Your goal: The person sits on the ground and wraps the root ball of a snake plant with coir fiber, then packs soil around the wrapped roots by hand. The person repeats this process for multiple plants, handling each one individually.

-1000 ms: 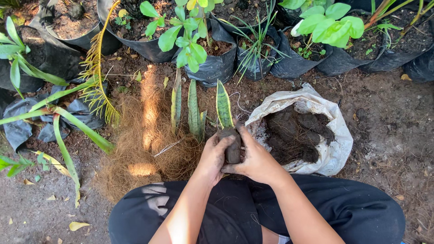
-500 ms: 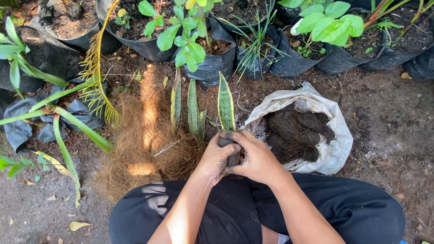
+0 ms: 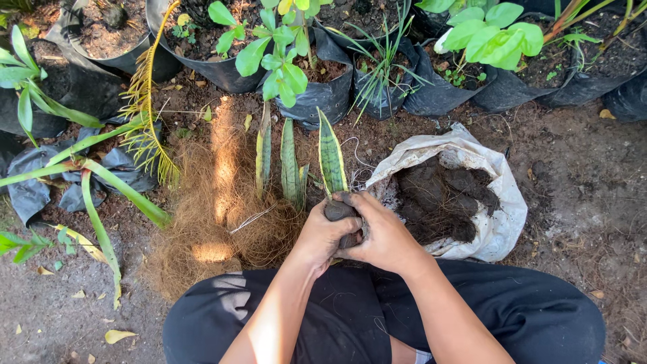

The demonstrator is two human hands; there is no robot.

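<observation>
1. Your left hand (image 3: 322, 237) and right hand (image 3: 384, 236) clasp the soil ball (image 3: 339, 212) of a snake plant cutting (image 3: 331, 162) together.
2. It sits between coconut fibre (image 3: 209, 229) and a white soil sack (image 3: 495, 222).

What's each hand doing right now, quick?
Left hand: closed around the soil ball at the base of the snake plant cutting.
Right hand: closed on the same soil ball.

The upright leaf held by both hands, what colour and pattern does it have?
Leaf: mottled green with yellow edges, head view.
</observation>
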